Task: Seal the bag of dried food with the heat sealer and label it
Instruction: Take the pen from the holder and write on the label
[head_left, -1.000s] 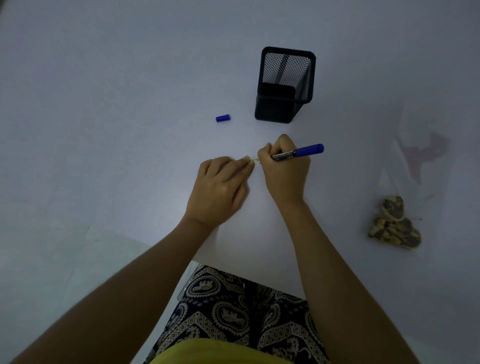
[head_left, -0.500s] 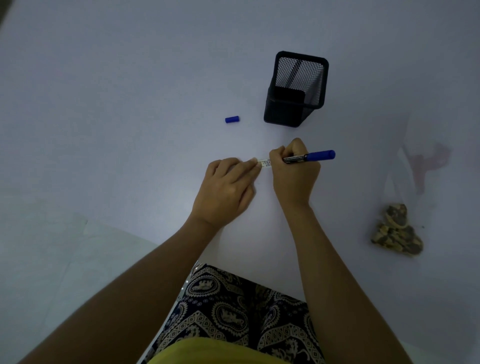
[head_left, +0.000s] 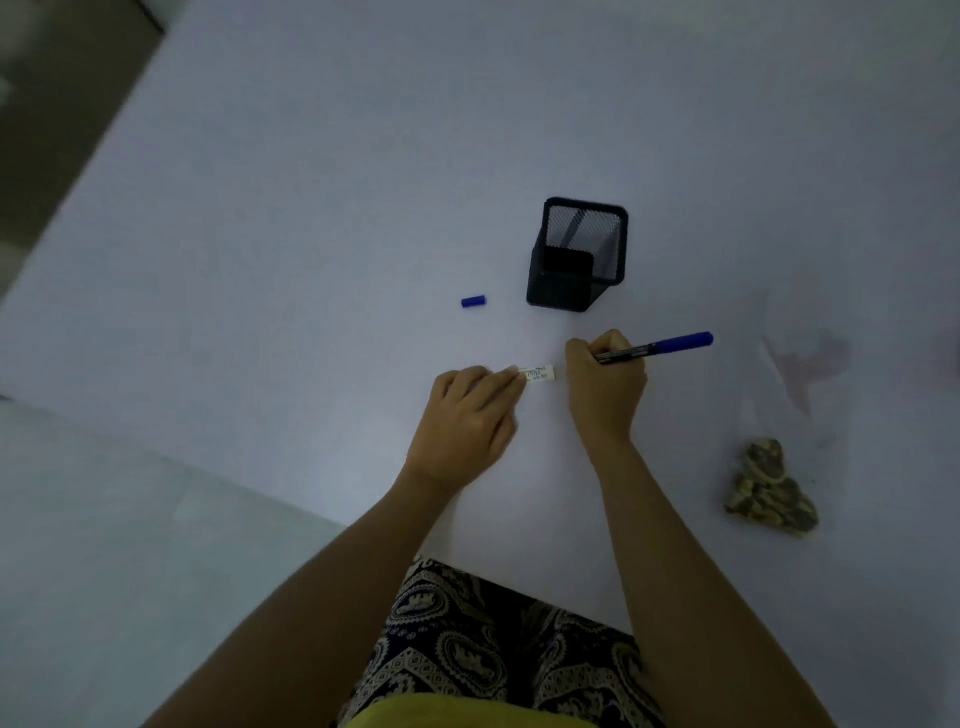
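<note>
White paper is what we press flat with our left hand (head_left: 467, 421): a small label (head_left: 539, 373) with dark writing, its left end pinned to the pale table (head_left: 311, 208) under our fingertips. Our right hand (head_left: 605, 384), just right of it, is clenched around a blue marker (head_left: 657, 347). The marker's cap (head_left: 473, 302) lies beside a black mesh pen holder (head_left: 576, 257), and the clear bag of dried food (head_left: 771, 488) sits well apart at right.
</note>
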